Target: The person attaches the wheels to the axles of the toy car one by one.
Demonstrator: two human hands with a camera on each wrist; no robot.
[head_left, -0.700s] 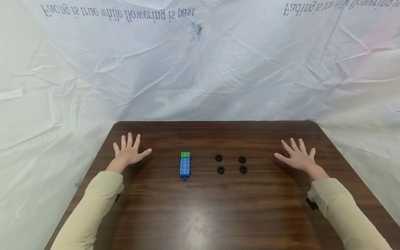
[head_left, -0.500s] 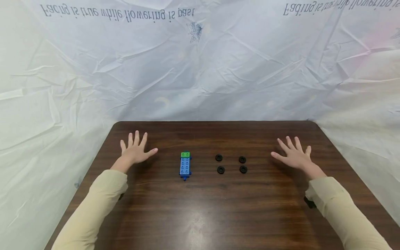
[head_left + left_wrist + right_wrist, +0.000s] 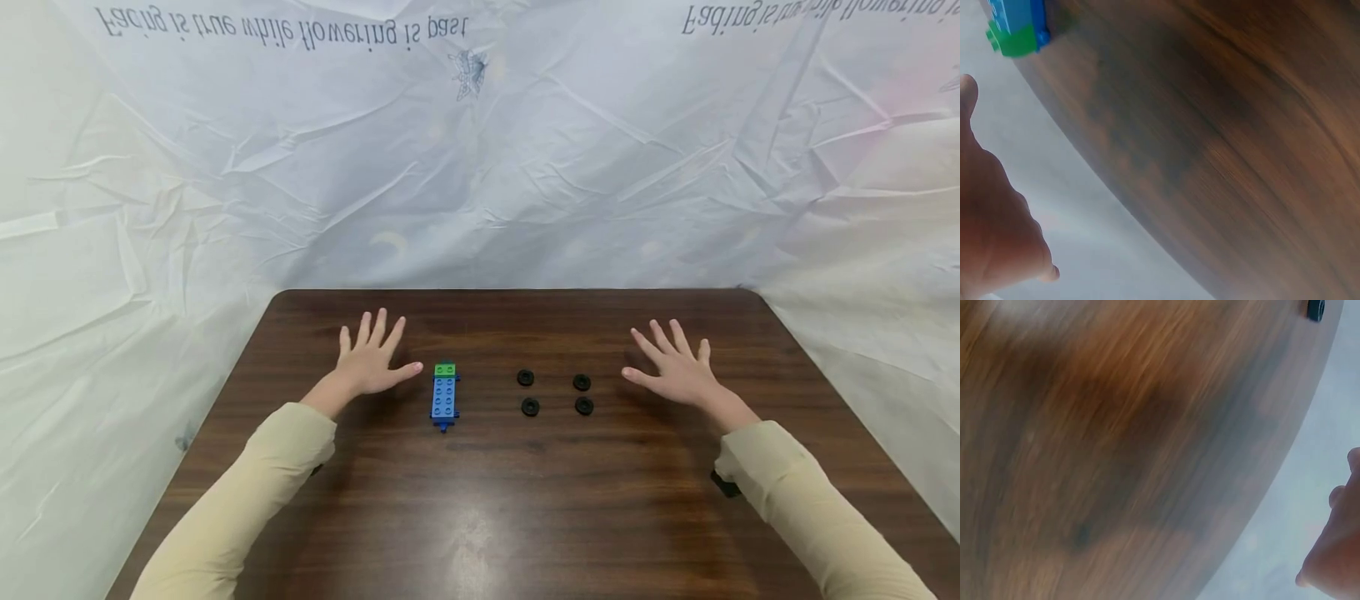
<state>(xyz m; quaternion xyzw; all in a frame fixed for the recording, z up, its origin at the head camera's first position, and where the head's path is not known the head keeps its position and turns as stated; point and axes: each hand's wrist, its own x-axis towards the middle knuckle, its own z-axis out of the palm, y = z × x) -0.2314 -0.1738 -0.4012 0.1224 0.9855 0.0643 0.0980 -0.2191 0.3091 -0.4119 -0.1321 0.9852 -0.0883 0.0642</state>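
The blocks (image 3: pixel 444 398), blue with a green end, lie on the table (image 3: pixel 480 475) just beside the left hand (image 3: pixel 366 368), near its thumb. That hand is spread wide, fingers straight. Four black wheels (image 3: pixel 530 407) sit between the blocks and the right hand (image 3: pixel 677 377), splayed too. Behind the table hangs a pale sheet (image 3: pixel 480 167)

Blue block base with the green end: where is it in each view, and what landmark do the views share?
Head: blue block base, slightly left of centre, below mid-height.
Left wrist: blue block base, top left corner, cut off.
Right wrist: not in it.
Shared landmark: edge of the brown table.
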